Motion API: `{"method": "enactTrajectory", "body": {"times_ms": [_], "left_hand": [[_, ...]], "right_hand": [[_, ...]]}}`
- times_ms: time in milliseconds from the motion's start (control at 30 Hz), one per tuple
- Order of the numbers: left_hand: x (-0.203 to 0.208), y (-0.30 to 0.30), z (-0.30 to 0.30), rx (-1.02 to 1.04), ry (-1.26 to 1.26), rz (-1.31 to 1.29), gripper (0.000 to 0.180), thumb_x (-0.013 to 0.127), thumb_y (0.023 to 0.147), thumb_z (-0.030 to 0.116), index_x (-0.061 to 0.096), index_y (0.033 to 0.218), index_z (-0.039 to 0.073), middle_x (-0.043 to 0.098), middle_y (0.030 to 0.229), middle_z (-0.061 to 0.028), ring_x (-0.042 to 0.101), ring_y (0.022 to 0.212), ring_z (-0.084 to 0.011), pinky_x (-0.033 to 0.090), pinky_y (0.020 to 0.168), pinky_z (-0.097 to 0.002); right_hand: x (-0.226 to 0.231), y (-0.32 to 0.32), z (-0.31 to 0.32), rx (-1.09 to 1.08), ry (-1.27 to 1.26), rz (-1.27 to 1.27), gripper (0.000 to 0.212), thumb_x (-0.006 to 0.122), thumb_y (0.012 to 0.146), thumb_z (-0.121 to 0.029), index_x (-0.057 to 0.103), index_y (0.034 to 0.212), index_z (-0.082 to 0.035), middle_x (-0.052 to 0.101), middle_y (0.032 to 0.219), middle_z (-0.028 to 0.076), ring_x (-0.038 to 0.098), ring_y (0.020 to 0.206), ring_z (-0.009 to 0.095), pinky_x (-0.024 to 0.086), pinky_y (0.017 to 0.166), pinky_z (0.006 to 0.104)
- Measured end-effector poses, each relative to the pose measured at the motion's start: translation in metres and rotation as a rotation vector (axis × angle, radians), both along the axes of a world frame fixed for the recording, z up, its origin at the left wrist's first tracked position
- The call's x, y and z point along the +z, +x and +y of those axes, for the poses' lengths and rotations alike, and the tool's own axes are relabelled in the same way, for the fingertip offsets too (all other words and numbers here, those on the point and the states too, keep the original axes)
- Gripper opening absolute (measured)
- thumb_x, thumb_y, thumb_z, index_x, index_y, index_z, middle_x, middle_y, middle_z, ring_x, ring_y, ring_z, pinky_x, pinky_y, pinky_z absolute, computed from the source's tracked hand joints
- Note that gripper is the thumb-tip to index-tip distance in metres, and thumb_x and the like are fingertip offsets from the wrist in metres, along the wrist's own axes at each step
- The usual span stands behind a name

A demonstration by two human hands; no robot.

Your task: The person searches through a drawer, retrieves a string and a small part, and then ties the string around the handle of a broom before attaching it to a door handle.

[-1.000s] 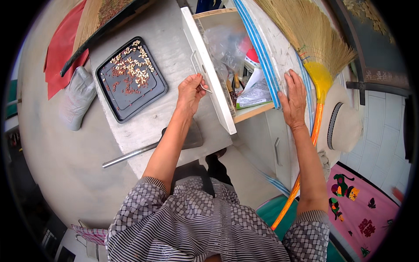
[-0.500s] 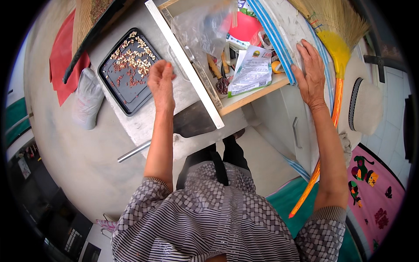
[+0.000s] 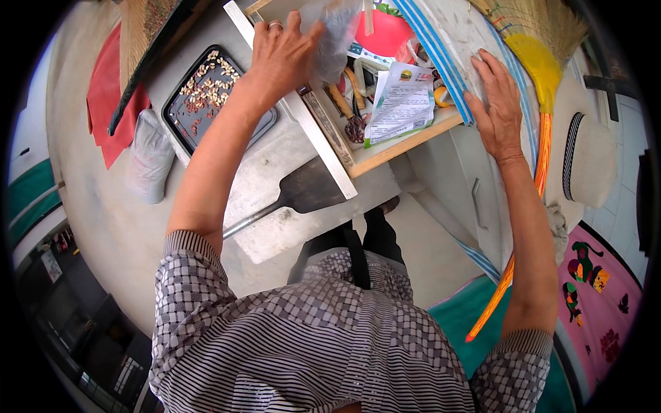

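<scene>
Upper centre: half-curled left hand (image 3: pixel 281 56) at clear plastic bag (image 3: pixel 339 38), grip unclear; upper right: spread, empty right hand (image 3: pixel 498 113) on blue-striped white covering (image 3: pixel 441 63).

drawer (image 3: pixel 406 146) open from above, plastic bag (image 3: pixel 335 45) crowding its far end, striped cloth (image 3: pixel 437 60) bordering its right side

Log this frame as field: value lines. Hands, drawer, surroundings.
left_hand: left hand over the drawer front, fingers at the clear plastic bag; grip unclear
right_hand: right hand open, palm down on the blue-striped cover
drawer: white-fronted drawer, pulled open
drawer_contents: plastic bag, printed sheet, pinkish-red item, small items
tray: dark rectangular tray with pale seeds and smaller reddish pieces
nearby_left: flat-bladed shovel
nearby_right: yellow-necked broom, pale dark-banded hat
</scene>
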State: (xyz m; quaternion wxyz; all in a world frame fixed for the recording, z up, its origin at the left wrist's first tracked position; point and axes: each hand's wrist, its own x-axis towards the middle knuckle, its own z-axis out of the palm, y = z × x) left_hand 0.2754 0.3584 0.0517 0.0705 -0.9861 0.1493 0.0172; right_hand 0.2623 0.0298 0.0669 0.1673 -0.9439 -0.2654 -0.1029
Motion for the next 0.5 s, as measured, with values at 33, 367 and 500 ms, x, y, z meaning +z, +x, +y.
{"method": "enactTrajectory", "body": {"times_ms": [33,367,500], "left_hand": [[-0.001,0.009,0.002,0.022,0.048,0.048,0.059,0.064,0.069,0.015,0.045,0.124,0.019,0.051,0.119,-0.0194,0.058,0.097,-0.0349,0.042,0.085,-0.0455],[0.020,0.076,0.042,0.169,-1.055,0.059,0.018,0.051,0.077,0.003,0.066,0.087,0.001,0.066,0.075,-0.0063,0.061,0.065,-0.0218,0.047,0.061,-0.0288],[0.024,0.087,0.036,0.234,-1.563,0.257,0.012,0.055,0.080,0.005,0.065,0.084,-0.001,0.063,0.073,-0.0015,0.056,0.062,-0.0087,0.045,0.057,-0.0235]], "right_hand": [[0.001,-0.001,0.000,-0.002,0.001,0.007,0.046,0.057,0.079,-0.021,0.048,0.123,-0.009,0.043,0.131,0.007,0.039,0.120,0.026,0.028,0.101,0.0364],[0.002,0.001,0.002,-0.016,0.017,0.016,0.045,0.057,0.078,-0.020,0.049,0.121,-0.008,0.045,0.130,0.008,0.039,0.120,0.027,0.028,0.101,0.0359],[0.003,0.000,0.003,-0.024,0.014,0.025,0.045,0.058,0.078,-0.019,0.050,0.121,-0.008,0.045,0.130,0.009,0.039,0.120,0.027,0.028,0.101,0.0362]]}}
